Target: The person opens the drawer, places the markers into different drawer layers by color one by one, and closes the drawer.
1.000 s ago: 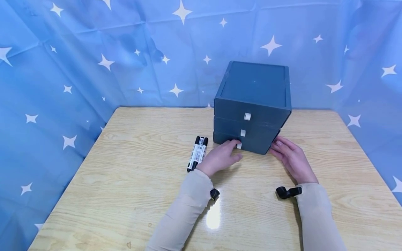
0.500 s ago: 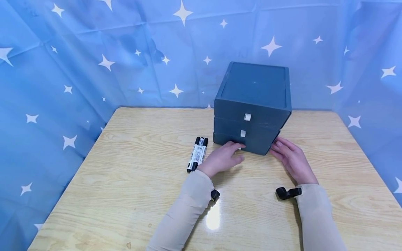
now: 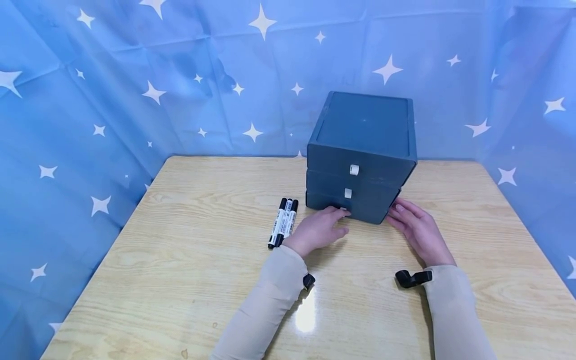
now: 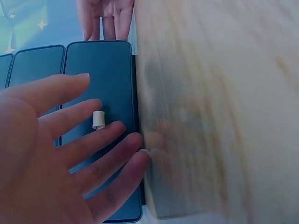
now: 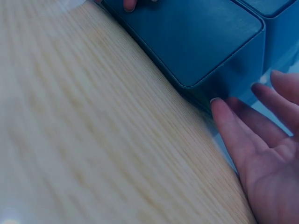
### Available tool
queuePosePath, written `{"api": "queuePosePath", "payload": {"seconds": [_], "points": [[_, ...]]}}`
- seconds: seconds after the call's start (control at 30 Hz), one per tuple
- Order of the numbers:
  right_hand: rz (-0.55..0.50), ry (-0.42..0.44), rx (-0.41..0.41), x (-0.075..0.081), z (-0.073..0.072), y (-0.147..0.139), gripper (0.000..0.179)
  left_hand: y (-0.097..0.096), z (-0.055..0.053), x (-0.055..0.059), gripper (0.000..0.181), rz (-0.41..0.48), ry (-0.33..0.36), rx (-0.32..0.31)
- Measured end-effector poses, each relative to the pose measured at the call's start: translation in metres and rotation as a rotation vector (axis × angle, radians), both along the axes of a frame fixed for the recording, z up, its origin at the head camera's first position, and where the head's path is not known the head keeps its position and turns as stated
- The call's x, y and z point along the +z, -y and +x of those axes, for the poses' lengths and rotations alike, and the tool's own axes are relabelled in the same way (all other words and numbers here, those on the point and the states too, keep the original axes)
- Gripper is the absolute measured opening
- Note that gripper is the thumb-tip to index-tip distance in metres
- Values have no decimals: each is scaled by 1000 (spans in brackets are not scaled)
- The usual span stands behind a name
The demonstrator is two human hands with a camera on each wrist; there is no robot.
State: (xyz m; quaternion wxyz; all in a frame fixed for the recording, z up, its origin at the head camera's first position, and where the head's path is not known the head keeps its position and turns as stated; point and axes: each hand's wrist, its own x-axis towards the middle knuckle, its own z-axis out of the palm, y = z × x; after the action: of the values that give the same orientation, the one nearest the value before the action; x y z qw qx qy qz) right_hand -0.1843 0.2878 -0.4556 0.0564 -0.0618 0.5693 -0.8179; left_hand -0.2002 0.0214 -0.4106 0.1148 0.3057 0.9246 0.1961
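Note:
A dark blue drawer unit (image 3: 360, 160) with three stacked drawers stands toward the back right of the table, each drawer front bearing a small white pull tab. My left hand (image 3: 317, 231) reaches to the bottom drawer front (image 4: 100, 70). In the left wrist view its fingers spread before that front, relaxed, and the bottom white tab (image 4: 98, 120) shows between the index and middle fingertips. The thumb stands apart from the tab. At the unit's lower right side, my right hand (image 3: 419, 231) rests its fingertips (image 5: 219, 109) by the side wall, fingers nearly straight.
Several black-and-white markers (image 3: 283, 222) lie side by side on the wooden table (image 3: 171, 260), just left of my left hand. A blue curtain with white stars (image 3: 252, 75) hangs behind the table and along its sides.
My left fingers shift slightly at the bottom tab, the index finger moving right and covering more of it. The right hand keeps its place, and the drawers look unmoved.

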Motion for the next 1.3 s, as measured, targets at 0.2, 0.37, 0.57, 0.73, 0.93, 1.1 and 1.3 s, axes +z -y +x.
{"api": "queuePosePath", "payload": {"seconds": [0.2, 0.37, 0.57, 0.73, 0.93, 1.1, 1.3], "points": [[20, 10, 2, 1, 0, 0, 48, 1, 4, 7, 43, -43, 7, -3], [-1, 17, -8, 0, 1, 0, 45, 1, 7, 11, 40, -101, -19, -9], [8, 35, -21, 0, 1, 0, 48, 2, 9, 15, 35, -117, -25, -15], [12, 44, -24, 0, 1, -1, 51, 2, 11, 17, 31, -115, -39, -26], [17, 42, -26, 1, 1, 0, 51, 1, 13, 19, 26, -132, -42, -42], [14, 41, -29, 1, 1, 0, 50, 0, 17, 25, 22, -142, -41, -52], [6, 48, -31, 1, 1, 0, 47, -2, 22, 30, 20, -166, -7, -54]]}}
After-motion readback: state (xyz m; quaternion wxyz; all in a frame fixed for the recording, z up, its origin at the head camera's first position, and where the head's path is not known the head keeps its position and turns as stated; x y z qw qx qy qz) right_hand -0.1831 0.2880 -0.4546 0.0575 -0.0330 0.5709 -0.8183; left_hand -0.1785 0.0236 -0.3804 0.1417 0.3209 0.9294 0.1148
